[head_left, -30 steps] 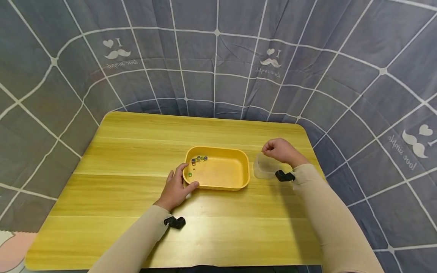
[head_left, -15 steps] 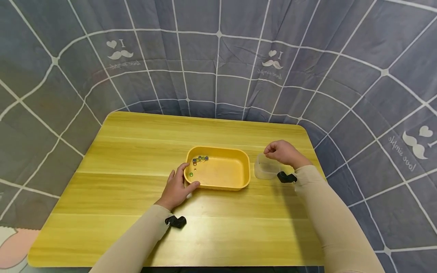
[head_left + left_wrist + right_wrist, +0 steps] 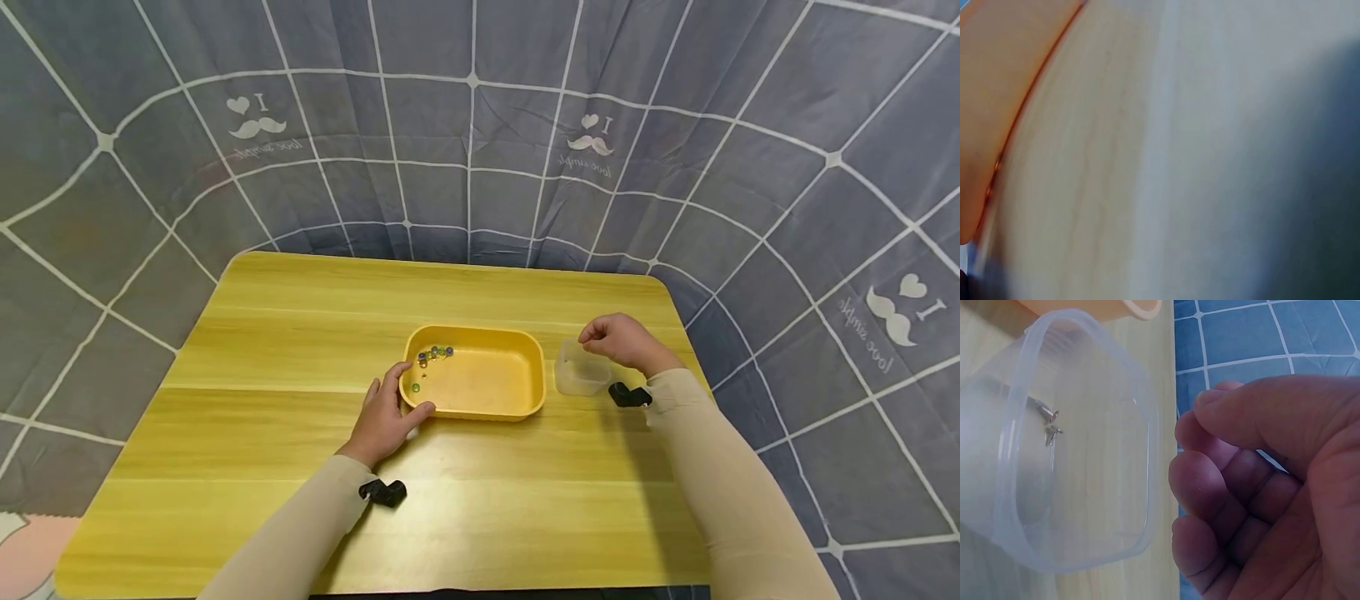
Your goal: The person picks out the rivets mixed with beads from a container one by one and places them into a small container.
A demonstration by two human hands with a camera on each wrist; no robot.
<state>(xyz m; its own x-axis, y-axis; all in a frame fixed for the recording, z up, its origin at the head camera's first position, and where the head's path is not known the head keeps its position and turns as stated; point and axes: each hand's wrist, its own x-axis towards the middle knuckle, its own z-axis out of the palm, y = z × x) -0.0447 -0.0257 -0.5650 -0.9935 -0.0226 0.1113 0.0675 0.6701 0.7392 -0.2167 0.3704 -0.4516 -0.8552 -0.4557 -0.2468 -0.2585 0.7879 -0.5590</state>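
Observation:
A yellow plastic tray (image 3: 487, 375) sits mid-table. My left hand (image 3: 381, 423) grips its near left corner, fingers at the left rim and thumb along the front. Small glass marbles (image 3: 435, 353), blue, green and amber, lie at the tray's left end. To its right stands a clear plastic box (image 3: 582, 373). Two small metal screws (image 3: 1052, 431) show inside it in the right wrist view. My right hand (image 3: 619, 340) hovers by the box's far right rim, fingers curled and thumb tip against the index finger. Nothing shows between them.
The wooden table (image 3: 300, 333) has light yellow planks and rounded corners. A grey curtain with white grid lines (image 3: 435, 125) hangs behind it and along both sides. Black wrist cameras (image 3: 384, 493) are strapped over beige sleeves.
My right hand has lowered slightly near the box's rim. My left hand stays on the tray, and the marbles have not shifted. The head view has tilted a little.

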